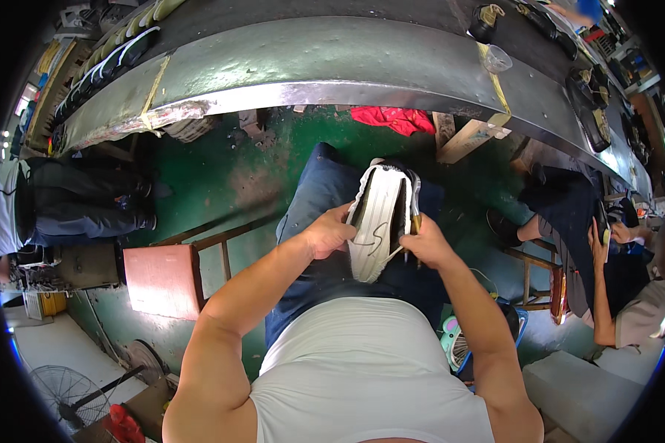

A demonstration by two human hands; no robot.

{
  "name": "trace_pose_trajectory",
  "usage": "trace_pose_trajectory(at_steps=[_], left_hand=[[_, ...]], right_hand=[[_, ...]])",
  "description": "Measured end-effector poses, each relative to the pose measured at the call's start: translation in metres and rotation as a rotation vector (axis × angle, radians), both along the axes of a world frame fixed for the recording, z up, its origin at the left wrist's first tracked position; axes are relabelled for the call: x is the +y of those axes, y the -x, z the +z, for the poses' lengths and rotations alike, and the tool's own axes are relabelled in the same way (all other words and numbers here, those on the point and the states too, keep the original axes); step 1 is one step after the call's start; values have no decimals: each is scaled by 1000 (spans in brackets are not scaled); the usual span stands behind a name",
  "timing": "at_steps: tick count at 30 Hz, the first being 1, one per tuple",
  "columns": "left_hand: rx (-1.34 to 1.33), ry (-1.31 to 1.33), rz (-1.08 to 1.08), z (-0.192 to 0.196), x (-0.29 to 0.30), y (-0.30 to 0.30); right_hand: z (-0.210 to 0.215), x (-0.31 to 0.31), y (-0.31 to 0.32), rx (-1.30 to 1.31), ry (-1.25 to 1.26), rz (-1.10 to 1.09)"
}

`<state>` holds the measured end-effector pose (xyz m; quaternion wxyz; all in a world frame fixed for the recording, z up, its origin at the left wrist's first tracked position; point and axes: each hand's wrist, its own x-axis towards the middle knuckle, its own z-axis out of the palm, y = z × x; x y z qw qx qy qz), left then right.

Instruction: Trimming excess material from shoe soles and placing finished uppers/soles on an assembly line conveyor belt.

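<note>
I see the left hand (329, 233) and right hand (428, 244) grasping the shoe (375, 214) from either side, equally near, its long axis running toward the bench (310, 63).

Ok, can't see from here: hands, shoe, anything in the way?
Left hand gripping white shoe by its left side. Right hand at its right edge, grip unclear. Possibly in the way: dark strand or mark across it.

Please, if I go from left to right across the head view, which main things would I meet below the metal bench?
Wire fan, reddish-topped stool, left hand, white-soled shoe, right hand, wooden stool.
</note>
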<state>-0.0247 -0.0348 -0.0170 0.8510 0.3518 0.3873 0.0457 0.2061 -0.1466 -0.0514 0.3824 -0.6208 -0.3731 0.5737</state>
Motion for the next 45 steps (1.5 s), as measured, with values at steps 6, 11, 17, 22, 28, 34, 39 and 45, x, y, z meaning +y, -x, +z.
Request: trace_pose_trajectory(at_steps=[6,11,17,22,28,34,39,45], left_hand=[[-19,-270,54,-24,-24,-10],[-20,-296,99,-37,-48,-13],[32,-425,30,-30,-50,-12],[-63,-495,-71,-48,-49,-8],[-106,-328,-72,-44,-41,-1],[-73,-547,-118,-51,-46,-8],[53,-496,-150,-30,-54,-7],[-531,366,378,-16,-52,-4]], right_hand=[[56,-45,-28,-316,145,209],[76,-42,-22,-884,-241,563],[87,-5,-11,-1300,-494,709],[93,10,-16,-1005,-301,946],[76,2,-7,-752,-190,893],[109,3,0,-986,-111,839],[145,39,13,-1047,57,1146],[120,49,9,-874,93,1229]])
